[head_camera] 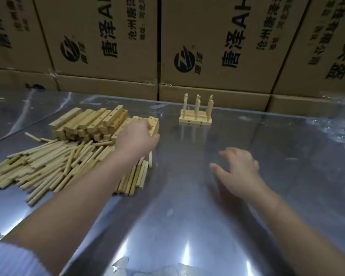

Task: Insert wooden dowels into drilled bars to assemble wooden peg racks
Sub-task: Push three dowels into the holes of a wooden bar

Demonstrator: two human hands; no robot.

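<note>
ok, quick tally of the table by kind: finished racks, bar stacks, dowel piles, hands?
Racks: 1
Bar stacks: 1
Dowel piles: 1
Hands: 2 (left hand, right hand)
Total: 5

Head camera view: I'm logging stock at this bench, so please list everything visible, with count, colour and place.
Drilled bars: a pile, too many to count, pale wood, far left of the table.
Dowels: a loose heap, uncounted, pale wood, in front of the bars.
Peg rack: one, pale wood, pegs upright, far centre, apart from both piles.
Cardboard boxes: several, brown with black print, stacked behind the table.
Table: one, shiny grey, under everything.
Left hand: one, on the right end of the bar pile; grip hidden.
Right hand: one, fingers spread, holding nothing, over bare table.
</note>
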